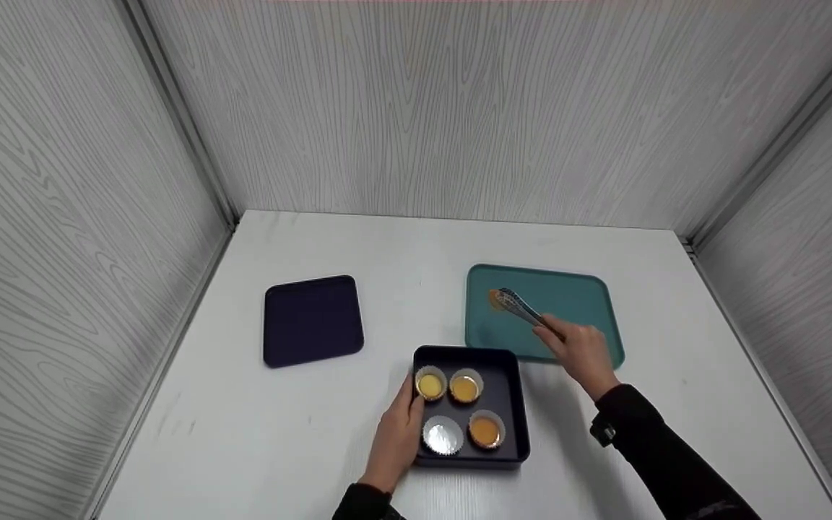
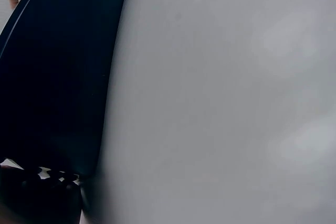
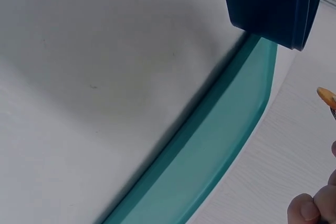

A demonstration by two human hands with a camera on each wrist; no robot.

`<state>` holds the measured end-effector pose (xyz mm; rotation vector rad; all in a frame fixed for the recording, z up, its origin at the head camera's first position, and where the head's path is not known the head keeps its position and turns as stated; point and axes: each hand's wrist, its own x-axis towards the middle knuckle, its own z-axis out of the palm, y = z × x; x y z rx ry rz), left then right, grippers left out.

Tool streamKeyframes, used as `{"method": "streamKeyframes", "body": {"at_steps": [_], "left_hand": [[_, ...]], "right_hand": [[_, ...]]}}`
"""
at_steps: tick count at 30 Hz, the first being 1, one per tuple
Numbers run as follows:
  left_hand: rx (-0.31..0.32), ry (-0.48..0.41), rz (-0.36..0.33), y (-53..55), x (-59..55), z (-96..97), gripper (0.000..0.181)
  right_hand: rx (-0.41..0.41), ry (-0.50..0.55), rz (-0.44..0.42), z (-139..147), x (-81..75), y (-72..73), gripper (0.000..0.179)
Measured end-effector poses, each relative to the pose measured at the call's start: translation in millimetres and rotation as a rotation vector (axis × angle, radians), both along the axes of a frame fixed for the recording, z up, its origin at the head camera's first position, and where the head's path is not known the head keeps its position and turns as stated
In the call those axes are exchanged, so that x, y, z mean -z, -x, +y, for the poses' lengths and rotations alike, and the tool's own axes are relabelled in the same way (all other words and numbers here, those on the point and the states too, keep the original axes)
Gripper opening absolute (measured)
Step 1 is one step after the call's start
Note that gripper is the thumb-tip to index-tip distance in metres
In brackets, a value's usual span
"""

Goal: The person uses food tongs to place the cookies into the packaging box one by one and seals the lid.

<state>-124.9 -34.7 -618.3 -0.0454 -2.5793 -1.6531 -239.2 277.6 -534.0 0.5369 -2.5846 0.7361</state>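
Observation:
My left hand (image 1: 396, 432) grips the left wall of a square dark baking pan (image 1: 510, 404), thumb over its rim. Inside are three small egg tarts in foil cups, one of them the front right tart (image 1: 485, 432), and a foil cup (image 1: 443, 435) with its bare silver inside showing. My right hand (image 1: 583, 354) holds metal tongs (image 1: 521, 307) over the teal tray (image 1: 568, 289). A round, orange-tan egg tart (image 1: 495, 300) is at the tongs' tips; in the right wrist view, the tart (image 3: 326, 97) shows at the edge, beside my fingertips (image 3: 304, 211).
A dark purple tray (image 1: 313, 321) lies flat on the white table (image 1: 243, 433), left of the pan. The teal tray lies behind the pan and to its right. White wood-grain panels (image 1: 416, 108) stand at the back and both sides.

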Motion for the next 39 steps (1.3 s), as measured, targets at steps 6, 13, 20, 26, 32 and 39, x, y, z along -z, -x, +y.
{"method": "streamKeyframes", "body": {"at_steps": [6, 13, 20, 26, 32, 39], "left_hand": [[0.001, 0.006, -0.004, 0.5, -0.3, 0.5, 0.056], [-0.013, 0.023, 0.026, 0.4, 1.7, 1.1, 0.055], [-0.015, 0.026, 0.029, -0.1, 1.0, 1.2, 0.055], [-0.011, 0.026, 0.032, 0.2, 1.1, 1.2, 0.054], [-0.001, 0.011, 0.027, 0.5, 1.2, 1.1, 0.055], [0.01, -0.008, 0.002, 0.0, -0.8, 0.8, 0.056]], "right_hand": [[-0.041, 0.049, 0.016, -5.3, -4.5, -7.7, 0.026], [-0.089, 0.086, 0.031, -11.3, -8.0, -16.2, 0.028], [-0.118, 0.139, -0.07, -16.5, -11.2, -27.3, 0.03], [-0.158, 0.166, -0.108, -22.6, -13.2, -37.6, 0.03], [-0.201, 0.143, -0.099, -30.0, -10.8, -49.0, 0.027], [-0.258, 0.104, -0.078, -35.6, -4.4, -60.9, 0.026]]}}
